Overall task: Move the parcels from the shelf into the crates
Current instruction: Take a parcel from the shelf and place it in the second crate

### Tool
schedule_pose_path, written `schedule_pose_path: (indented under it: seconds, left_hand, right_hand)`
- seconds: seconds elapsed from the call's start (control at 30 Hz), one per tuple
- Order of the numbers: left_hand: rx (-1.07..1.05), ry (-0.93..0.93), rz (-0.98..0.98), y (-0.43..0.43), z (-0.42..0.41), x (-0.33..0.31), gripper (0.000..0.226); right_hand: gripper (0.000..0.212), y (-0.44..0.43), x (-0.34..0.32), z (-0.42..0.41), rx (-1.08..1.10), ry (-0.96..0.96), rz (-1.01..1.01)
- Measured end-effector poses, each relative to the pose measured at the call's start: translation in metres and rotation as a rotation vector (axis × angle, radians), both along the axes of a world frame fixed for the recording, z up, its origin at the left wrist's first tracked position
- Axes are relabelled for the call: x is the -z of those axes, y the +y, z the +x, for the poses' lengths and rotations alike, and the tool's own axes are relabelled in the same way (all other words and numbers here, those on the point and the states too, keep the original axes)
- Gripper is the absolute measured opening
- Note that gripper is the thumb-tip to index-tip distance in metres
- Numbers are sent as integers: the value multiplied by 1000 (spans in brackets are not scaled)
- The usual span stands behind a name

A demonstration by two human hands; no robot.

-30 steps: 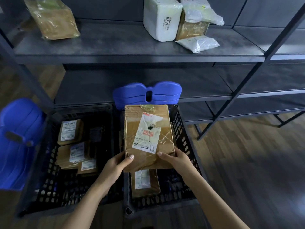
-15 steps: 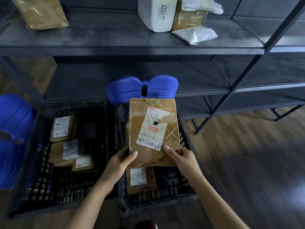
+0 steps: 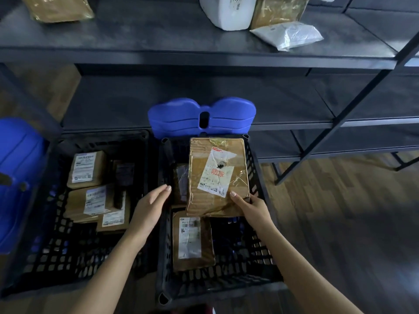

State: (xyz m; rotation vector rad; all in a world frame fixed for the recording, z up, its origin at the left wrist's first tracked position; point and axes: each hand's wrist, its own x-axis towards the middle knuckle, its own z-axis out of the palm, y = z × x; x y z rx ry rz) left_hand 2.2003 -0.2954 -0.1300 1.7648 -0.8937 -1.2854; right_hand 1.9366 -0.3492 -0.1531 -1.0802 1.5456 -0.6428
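A flat brown cardboard parcel [image 3: 217,175] with a torn white label hangs over the far right part of the right black crate [image 3: 269,264]. My right hand [image 3: 249,206] grips its near right corner. My left hand [image 3: 150,206] is open above the gap between the crates, apart from the parcel. Another brown parcel [image 3: 192,240] lies in the right crate, and a dark one [image 3: 180,182] sits behind it. The left black crate [image 3: 52,264] holds several labelled parcels [image 3: 87,166]. On the shelf [image 3: 158,41] stand a white parcel [image 3: 226,12], a brown one [image 3: 278,10], a white bag [image 3: 288,35] and a brown wrapped parcel [image 3: 59,6].
Blue plastic lids stand behind the right crate [image 3: 201,117] and left of the left crate [image 3: 18,177]. Lower dark shelves [image 3: 204,98] run behind the crates. A slanted shelf brace [image 3: 344,114] crosses on the right above wooden floor [image 3: 351,223].
My left hand let go of the parcel and drew left. The parcel shifted right and lower into the right crate, held by the right hand alone.
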Motion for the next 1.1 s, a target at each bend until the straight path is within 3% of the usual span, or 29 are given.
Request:
schedule_pose_path:
  seconds: [0.23,0.43,0.9,1.0,1.1]
  left_hand:
    - [-87,33,17,-5,22,16,75]
    - [-90,-32,28,-11,26,30,50]
    - [-115,-69,-2,-28,26,26,45]
    - [-103,-94,-5,-28,23,24,47]
    - [-80,-124,-5,-31,20,18,50]
  right_hand:
    - [32,-30,42,31,-53,-19,55]
    - [34,-52,48,50,-59,1,45]
    - [22,-62,46,77,-90,79,13]
    - [34,-63,44,77,-135,97,54]
    - [61,-64,33,75,-210,137,84]
